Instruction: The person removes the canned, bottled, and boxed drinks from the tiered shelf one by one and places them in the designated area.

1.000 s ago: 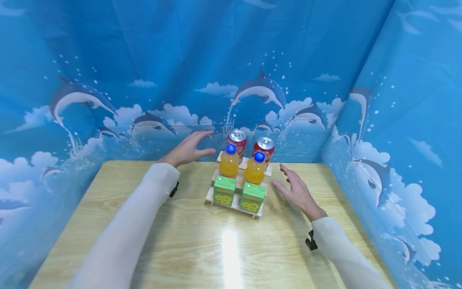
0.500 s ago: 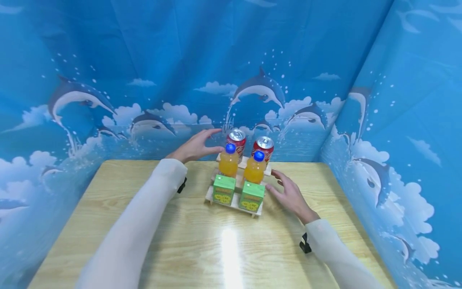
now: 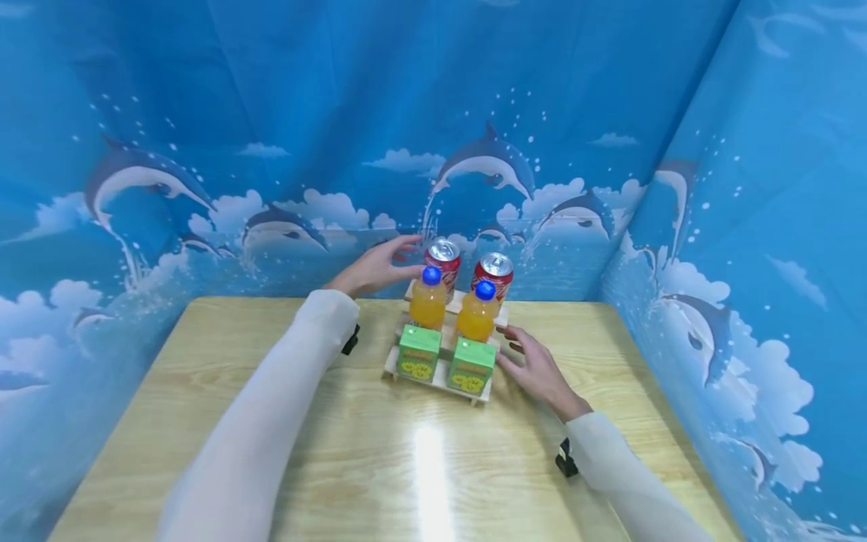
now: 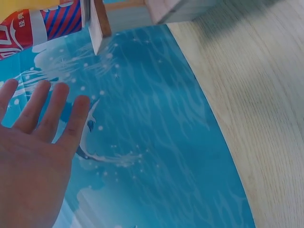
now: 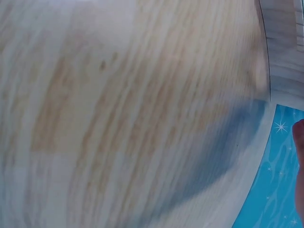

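A stepped wooden rack (image 3: 439, 374) stands near the back of the table in the head view. Two red cans (image 3: 443, 260) occupy its top step, two orange drink bottles (image 3: 476, 318) with blue caps the middle one, and two green juice boxes (image 3: 418, 354) the lowest. My left hand (image 3: 379, 265) is beside the left can, thumb and fingers spread. Its fingers (image 4: 73, 121) look straight in the left wrist view, below the can (image 4: 61, 21). My right hand (image 3: 538, 369) has its fingertips right at the rack's right side. Only a finger (image 5: 299, 156) shows in the right wrist view.
The wooden table (image 3: 366, 452) carries the rack, with a bright light reflection in front. Blue dolphin-print cloth (image 3: 325, 113) hangs close behind the table and along its right side. Black wrist straps (image 3: 567, 458) sit on the sleeves.
Both hands have moved inward from the sides to the rack, the left toward the left can and the right to the right side. The rack and drinks hold their places.
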Demonstrator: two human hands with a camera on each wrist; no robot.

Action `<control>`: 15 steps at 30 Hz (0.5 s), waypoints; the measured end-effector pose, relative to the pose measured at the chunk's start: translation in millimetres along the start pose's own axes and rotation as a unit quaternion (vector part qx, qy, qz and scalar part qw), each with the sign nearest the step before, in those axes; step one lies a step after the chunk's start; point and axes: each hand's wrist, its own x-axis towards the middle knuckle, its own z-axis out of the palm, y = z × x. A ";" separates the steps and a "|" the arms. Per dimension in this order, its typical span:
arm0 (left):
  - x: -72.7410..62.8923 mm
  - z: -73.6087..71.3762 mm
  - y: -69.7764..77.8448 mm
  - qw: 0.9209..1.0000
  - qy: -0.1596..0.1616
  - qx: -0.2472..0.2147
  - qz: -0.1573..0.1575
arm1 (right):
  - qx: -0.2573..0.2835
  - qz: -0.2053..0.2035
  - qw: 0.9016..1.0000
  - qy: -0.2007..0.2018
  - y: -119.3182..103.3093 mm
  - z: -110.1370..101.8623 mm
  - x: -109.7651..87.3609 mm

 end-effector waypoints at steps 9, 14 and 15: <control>9.6 1.2 -3.3 0.995 -0.047 -0.082 0.037 | 0.019 -0.019 1.000 -0.006 0.5 5.9 3.3; 12.1 6.2 -0.3 0.989 -0.061 -0.130 0.035 | 0.020 -0.018 1.000 -0.006 0.7 7.5 1.3; 13.1 7.5 0.8 0.988 -0.064 -0.138 0.036 | 0.019 -0.018 1.000 -0.006 0.7 7.9 0.8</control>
